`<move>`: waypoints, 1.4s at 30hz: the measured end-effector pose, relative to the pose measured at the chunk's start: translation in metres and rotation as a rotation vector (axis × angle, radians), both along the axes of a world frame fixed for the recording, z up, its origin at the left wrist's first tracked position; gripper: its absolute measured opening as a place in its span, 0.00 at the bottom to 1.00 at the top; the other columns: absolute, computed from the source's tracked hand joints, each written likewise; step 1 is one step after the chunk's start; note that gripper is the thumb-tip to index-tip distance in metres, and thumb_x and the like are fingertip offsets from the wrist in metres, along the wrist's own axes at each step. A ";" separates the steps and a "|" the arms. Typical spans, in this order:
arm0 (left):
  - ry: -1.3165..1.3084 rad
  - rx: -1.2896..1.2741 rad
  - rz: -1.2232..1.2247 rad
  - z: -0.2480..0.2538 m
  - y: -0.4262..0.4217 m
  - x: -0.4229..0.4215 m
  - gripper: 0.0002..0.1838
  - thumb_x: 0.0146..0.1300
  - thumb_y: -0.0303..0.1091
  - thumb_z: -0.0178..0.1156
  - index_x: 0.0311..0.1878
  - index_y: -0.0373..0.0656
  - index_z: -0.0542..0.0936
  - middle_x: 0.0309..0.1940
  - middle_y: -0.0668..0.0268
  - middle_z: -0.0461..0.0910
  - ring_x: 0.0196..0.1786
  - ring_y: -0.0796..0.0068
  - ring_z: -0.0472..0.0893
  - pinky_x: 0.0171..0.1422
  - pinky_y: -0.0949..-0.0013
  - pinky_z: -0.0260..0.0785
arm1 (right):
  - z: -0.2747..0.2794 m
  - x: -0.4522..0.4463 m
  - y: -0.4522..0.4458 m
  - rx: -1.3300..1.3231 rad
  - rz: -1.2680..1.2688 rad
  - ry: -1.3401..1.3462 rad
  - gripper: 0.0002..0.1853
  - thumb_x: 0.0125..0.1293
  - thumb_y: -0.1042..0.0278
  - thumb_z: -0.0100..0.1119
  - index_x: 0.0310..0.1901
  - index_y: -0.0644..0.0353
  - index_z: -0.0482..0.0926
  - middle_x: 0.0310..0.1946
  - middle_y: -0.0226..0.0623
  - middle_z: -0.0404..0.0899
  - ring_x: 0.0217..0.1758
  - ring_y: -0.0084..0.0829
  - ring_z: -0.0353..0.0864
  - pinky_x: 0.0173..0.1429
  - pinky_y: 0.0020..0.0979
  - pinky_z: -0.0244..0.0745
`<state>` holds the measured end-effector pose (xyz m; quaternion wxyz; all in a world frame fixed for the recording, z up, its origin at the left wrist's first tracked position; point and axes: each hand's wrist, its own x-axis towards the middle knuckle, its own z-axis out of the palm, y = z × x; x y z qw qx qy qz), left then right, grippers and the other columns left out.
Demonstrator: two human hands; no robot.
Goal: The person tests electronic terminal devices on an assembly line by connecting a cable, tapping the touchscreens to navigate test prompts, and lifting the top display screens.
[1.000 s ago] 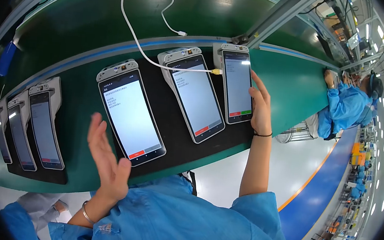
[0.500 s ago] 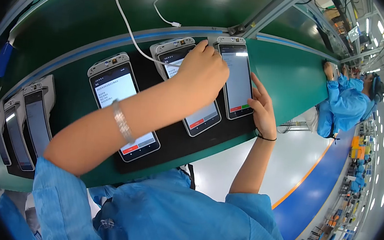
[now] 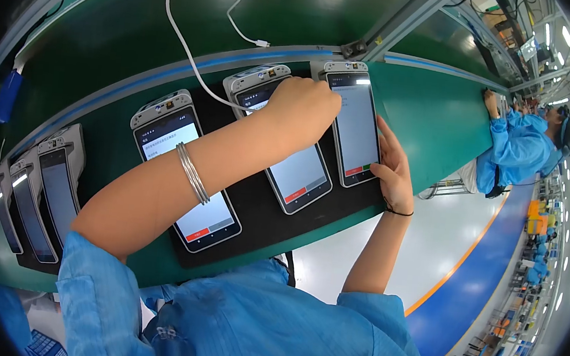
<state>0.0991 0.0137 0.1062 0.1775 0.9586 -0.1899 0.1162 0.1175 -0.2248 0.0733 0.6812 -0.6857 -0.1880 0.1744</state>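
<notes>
My left hand [image 3: 306, 101] is closed, knuckles up, at the upper left edge of the rightmost handheld terminal [image 3: 355, 130]. A white cable [image 3: 193, 66] runs into its grip; the cable's end is hidden. My right hand [image 3: 393, 171] holds that terminal's lower right side, thumb by the green button on the lit screen and fingers along the edge. Under my left wrist lies the middle terminal [image 3: 296, 172], partly covered. Another lit terminal [image 3: 209, 222] is crossed by my left forearm. All three rest on a black mat [image 3: 254, 216].
Several dark-screened terminals [image 3: 58, 183] stand at the left end of the green bench [image 3: 428, 116]. A second white cable [image 3: 235, 19] lies behind the rail. A metal post [image 3: 410, 18] rises at the back right. A co-worker [image 3: 524, 149] in blue sits farther right.
My view has shifted slightly, so the bench appears lower. The fingers of my left hand have curled further by the terminal's upper edge. My right hand keeps its hold.
</notes>
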 end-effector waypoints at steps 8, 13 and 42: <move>0.117 0.178 -0.055 0.007 0.000 -0.001 0.07 0.49 0.30 0.64 0.30 0.36 0.82 0.22 0.53 0.81 0.28 0.57 0.83 0.36 0.60 0.76 | 0.001 -0.006 0.008 -0.034 -0.094 -0.073 0.40 0.46 0.79 0.46 0.69 0.72 0.58 0.59 0.50 0.71 0.63 0.35 0.70 0.70 0.30 0.55; 0.299 0.286 -0.037 0.033 -0.008 -0.007 0.15 0.43 0.30 0.67 0.36 0.34 0.81 0.29 0.55 0.83 0.34 0.59 0.85 0.41 0.62 0.75 | -0.001 -0.005 0.009 -0.061 -0.127 -0.123 0.39 0.48 0.77 0.47 0.68 0.71 0.60 0.58 0.48 0.73 0.60 0.33 0.71 0.69 0.30 0.57; -0.575 -0.702 -0.541 0.131 0.020 -0.223 0.10 0.44 0.27 0.63 0.34 0.40 0.79 0.33 0.61 0.77 0.28 0.68 0.77 0.32 0.72 0.68 | -0.011 -0.005 0.007 -0.132 -0.255 -0.223 0.25 0.64 0.74 0.49 0.64 0.65 0.68 0.49 0.44 0.79 0.51 0.26 0.75 0.61 0.26 0.64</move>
